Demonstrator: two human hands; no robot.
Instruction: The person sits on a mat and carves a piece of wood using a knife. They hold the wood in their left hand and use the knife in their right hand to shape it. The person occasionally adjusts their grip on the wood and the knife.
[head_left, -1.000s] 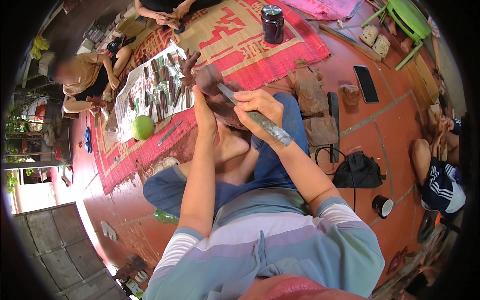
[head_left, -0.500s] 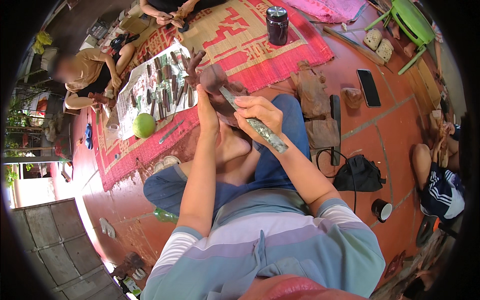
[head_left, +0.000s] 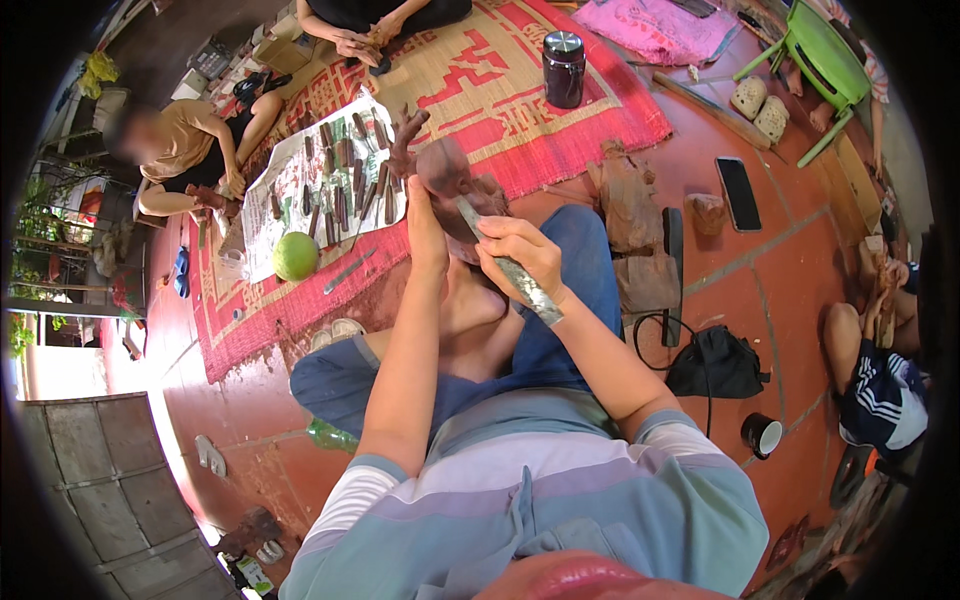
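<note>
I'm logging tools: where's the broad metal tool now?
Near centre in the head view, the broad metal tool is in the right hand, its upper end by the brown carving.

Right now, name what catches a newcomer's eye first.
Probably the brown carving near the centre, with the left hand against it and the right hand holding a flat tool to it. Next, the green fruit by the pale sheet on the left, and the green chair upper right.

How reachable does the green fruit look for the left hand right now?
Probably yes: nothing tall stands between the left hand and the green fruit, just a slim tool lying low. The hand would first have to leave the carving, which it rests against.
</note>
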